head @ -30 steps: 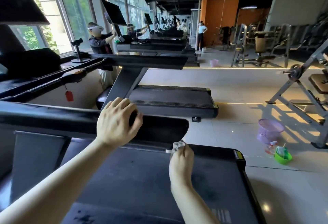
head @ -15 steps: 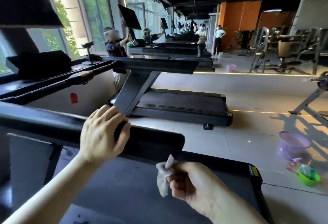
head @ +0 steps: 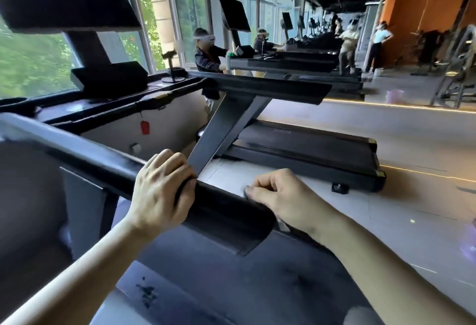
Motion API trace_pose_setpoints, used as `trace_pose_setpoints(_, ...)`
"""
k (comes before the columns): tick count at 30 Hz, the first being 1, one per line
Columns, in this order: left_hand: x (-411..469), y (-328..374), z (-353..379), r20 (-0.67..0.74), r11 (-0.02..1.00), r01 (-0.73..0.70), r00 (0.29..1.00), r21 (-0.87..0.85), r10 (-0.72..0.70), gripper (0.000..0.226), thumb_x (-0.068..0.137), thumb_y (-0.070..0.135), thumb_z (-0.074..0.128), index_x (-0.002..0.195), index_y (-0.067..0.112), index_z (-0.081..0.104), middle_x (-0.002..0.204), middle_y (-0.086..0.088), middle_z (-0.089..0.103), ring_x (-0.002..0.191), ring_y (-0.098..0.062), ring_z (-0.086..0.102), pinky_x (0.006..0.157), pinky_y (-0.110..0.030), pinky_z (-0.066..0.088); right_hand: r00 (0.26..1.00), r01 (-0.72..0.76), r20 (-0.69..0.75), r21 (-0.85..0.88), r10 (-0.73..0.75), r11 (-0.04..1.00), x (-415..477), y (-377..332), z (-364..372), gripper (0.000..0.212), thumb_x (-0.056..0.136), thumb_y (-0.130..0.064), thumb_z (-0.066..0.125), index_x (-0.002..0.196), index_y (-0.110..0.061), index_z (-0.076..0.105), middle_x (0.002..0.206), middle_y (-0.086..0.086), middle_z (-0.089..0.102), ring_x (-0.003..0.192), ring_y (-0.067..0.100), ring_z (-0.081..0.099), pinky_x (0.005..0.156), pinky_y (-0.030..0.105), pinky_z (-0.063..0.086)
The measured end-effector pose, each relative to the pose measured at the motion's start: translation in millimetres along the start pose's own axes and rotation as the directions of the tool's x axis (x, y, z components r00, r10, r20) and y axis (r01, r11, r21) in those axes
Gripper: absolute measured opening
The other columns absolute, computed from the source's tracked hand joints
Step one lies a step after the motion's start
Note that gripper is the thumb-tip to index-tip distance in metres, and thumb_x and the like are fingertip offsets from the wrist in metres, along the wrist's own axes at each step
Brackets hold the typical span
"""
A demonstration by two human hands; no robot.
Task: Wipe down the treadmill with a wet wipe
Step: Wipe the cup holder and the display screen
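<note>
Left hand gripping handrail, right hand curled beside it

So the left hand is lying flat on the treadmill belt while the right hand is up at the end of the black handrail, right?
Not quite. In the head view the left hand grips the long black padded handrail, above the dark treadmill belt, not flat on it. The right hand is indeed at the handrail's end, fingers curled.

Left hand gripping treadmill handrail, right hand curled at its edge
</note>
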State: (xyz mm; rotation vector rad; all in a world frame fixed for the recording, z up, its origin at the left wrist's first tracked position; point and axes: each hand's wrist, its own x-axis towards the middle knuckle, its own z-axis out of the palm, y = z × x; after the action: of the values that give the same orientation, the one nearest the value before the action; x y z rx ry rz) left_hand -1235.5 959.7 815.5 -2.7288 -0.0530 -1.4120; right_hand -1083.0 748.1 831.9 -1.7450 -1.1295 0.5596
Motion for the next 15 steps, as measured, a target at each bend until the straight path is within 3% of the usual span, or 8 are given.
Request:
trace_pose_setpoints(4, -2.1, 10.0, -1.6, 0.056, 0.995, 0.085, 0.995, -0.051, -0.082, 0.029, 0.093, 0.021, 0.045, 0.083, 0.007, 0.069, 0.085, -0.002, 0.059, 0.077, -0.025, 0.049, 0.070, -0.042, 0.043, 0.973, 0.120, 0.191, 0.062, -0.130, 0.991, 44.3, -1.6, 14.3, 0.031, 0.099, -0.042, 0.065, 0.092, -0.014, 0.075, 0.076, 0.004, 0.061, 0.071, 0.016, 0.052, 0.070, 0.034, 0.040)
trace_pose_setpoints(7, 0.4, 10.8, -12.6, 0.042, 0.952, 0.273, 0.962, -0.141, -0.269, 0.025, 0.090, 0.025, 0.055, 0.097, 0.009, 0.073, 0.104, 0.002, 0.067, 0.098, -0.022, 0.061, 0.088, -0.038, 0.047, 0.940, 0.154, 0.264, 0.240, -0.217, 0.958, 75.4, -3.6, 30.4, 0.018, 0.100, -0.027, 0.066, 0.107, -0.016, 0.080, 0.096, -0.003, 0.077, 0.087, 0.005, 0.064, 0.081, 0.026, 0.049)
trace_pose_setpoints(9, -1.2, 2.9, -24.0, -0.036, 0.905, 0.424, 0.904, -0.045, -0.425, 0.029, 0.088, 0.031, 0.057, 0.103, 0.011, 0.073, 0.114, 0.002, 0.066, 0.110, -0.020, 0.059, 0.097, -0.035, 0.044, 0.896, 0.200, 0.342, 0.258, -0.283, 0.945, 93.1, -1.5, 35.3, 0.018, 0.102, -0.023, 0.064, 0.111, -0.015, 0.079, 0.096, -0.015, 0.075, 0.092, -0.002, 0.064, 0.086, 0.019, 0.046)
trace_pose_setpoints(12, 3.4, -21.7, -32.3, -0.194, 0.697, 0.702, 0.711, 0.147, -0.675, 0.041, 0.084, 0.040, 0.058, 0.118, 0.018, 0.067, 0.126, 0.003, 0.058, 0.120, -0.019, 0.048, 0.104, -0.032, 0.037, 0.784, 0.340, 0.443, 0.280, -0.435, 0.898, 122.2, -6.5, 40.5, 0.021, 0.102, -0.005, 0.060, 0.097, -0.020, 0.074, 0.089, -0.013, 0.059, 0.087, -0.004, 0.056, 0.085, 0.014, 0.040)
trace_pose_setpoints(13, 6.3, -31.1, -29.8, -0.216, 0.591, 0.789, 0.614, 0.168, -0.759, 0.048, 0.082, 0.043, 0.059, 0.124, 0.019, 0.064, 0.131, 0.002, 0.054, 0.124, -0.021, 0.044, 0.106, -0.033, 0.035, 0.742, 0.388, 0.461, 0.297, -0.487, 0.872, 135.3, -11.6, 45.6, 0.027, 0.100, 0.000, 0.060, 0.095, -0.023, 0.072, 0.089, -0.010, 0.055, 0.084, -0.006, 0.055, 0.082, 0.011, 0.039)
trace_pose_setpoints(15, 5.7, -55.5, -23.5, -0.252, 0.328, 0.937, 0.347, 0.115, -0.903, 0.060, 0.079, 0.050, 0.060, 0.131, 0.020, 0.060, 0.135, -0.003, 0.053, 0.131, -0.026, 0.043, 0.111, -0.040, 0.036, 0.660, 0.467, 0.487, 0.330, -0.572, 0.820, 163.0, -21.0, 63.1, 0.029, 0.096, 0.007, 0.060, 0.095, -0.018, 0.075, 0.088, -0.016, 0.054, 0.081, -0.012, 0.056, 0.077, 0.006, 0.039)
